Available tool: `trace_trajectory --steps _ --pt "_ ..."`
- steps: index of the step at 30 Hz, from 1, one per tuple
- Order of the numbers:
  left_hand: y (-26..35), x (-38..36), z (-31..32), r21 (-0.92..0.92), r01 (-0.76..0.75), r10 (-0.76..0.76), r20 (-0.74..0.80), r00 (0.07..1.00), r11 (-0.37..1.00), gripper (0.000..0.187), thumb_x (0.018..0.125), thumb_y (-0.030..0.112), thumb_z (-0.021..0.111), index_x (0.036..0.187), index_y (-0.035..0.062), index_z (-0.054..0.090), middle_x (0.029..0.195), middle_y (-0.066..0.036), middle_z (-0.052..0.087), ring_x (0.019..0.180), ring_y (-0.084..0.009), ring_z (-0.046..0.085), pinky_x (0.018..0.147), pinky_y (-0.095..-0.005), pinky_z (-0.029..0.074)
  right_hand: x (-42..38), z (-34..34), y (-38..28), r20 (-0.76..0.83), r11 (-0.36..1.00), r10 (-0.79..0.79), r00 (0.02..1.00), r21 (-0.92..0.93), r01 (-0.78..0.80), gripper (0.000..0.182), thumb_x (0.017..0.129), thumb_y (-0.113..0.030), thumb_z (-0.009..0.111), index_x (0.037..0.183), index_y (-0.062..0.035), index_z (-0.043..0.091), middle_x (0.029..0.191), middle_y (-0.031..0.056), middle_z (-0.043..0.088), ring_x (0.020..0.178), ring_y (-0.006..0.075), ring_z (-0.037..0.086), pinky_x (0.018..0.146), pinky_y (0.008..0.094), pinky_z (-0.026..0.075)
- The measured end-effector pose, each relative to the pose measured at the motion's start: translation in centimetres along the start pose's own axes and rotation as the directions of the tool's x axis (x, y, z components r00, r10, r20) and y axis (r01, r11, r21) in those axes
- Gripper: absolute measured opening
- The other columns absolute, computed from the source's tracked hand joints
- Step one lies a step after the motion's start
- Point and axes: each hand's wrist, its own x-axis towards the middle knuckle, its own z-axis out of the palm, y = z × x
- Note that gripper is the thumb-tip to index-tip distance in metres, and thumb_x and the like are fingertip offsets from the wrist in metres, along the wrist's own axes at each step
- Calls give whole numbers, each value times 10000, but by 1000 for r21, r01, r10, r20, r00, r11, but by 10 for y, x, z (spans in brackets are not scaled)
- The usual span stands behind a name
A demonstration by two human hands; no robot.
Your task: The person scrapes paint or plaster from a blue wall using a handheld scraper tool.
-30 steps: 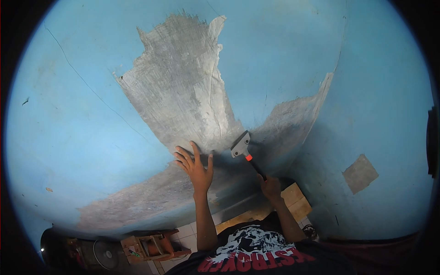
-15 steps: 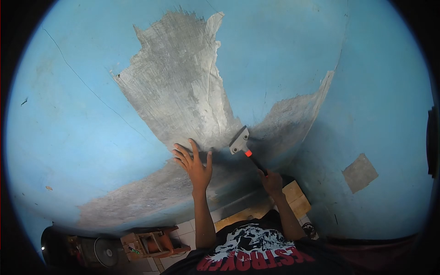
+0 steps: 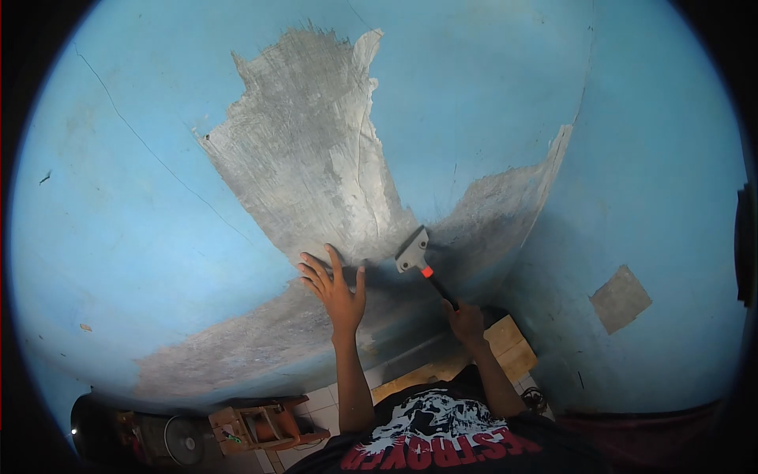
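Note:
My right hand (image 3: 466, 322) is wrapped round the black handle of a scraper (image 3: 413, 251), which has a wide grey head and an orange collar. The scraper's blade edge lies at the wall, where bare grey plaster (image 3: 308, 150) meets the blue paint (image 3: 474, 95). Left of it, my left hand (image 3: 335, 292) rests on the plaster with its fingers spread and nothing in it. A ragged, paler strip of plaster runs up from between the hands toward the top of the stripped patch.
Low on the left stand a wooden stool (image 3: 260, 426) and a round fan (image 3: 183, 439). Wooden boards (image 3: 509, 347) lie by the floor near my right arm. A side wall on the right bears a small bare patch (image 3: 621, 299). A thin crack (image 3: 150, 146) crosses the paint at left.
The scraper and my right hand have shifted slightly down in view, along with the wall patch. My left hand stays spread on the plaster.

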Motion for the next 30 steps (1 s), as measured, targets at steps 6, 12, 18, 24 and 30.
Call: trace_trajectory --steps 6,12,18,24,30 --pt "4 -1 -1 10 -2 2 -9 1000 1000 813 996 450 617 1642 151 225 1661 -344 -60 1516 -575 -68 1188 -686 1 9 -13 -9 41 1000 -10 999 16 10 534 990 -540 599 877 -26 694 668 211 648 703 445 676 610 511 510" --pt "3 -1 -2 -2 -7 7 2 1000 1000 819 993 445 620 1643 148 219 1660 -345 -63 1514 -579 -71 1182 -697 0 -2 -5 -2 9 999 -3 1000 34 2 562 992 -572 572 865 -31 662 657 212 642 699 456 666 606 534 503" --pt "4 -2 -3 -4 -12 12 -1 1000 1000 819 986 429 635 1641 148 229 1662 -341 -64 1517 -574 -72 1180 -701 3 -9 -1 11 40 997 46 998 -66 -43 556 986 -545 598 857 -11 678 679 230 647 720 452 674 640 529 508" --pt "6 -1 -4 -13 -11 11 1 1000 1000 820 982 410 648 1642 161 231 1666 -333 -61 1521 -565 -71 1185 -694 10 -13 -8 11 49 997 51 998 -59 -48 568 997 -581 552 842 -43 648 677 217 650 727 463 670 638 556 511" --pt "3 0 -7 -2 -3 3 13 1000 1000 817 981 410 651 1642 167 236 1670 -325 -50 1524 -558 -69 1191 -689 17 0 5 10 -19 995 33 999 -95 -34 555 994 -546 588 807 -27 653 652 217 640 699 446 675 598 525 508"
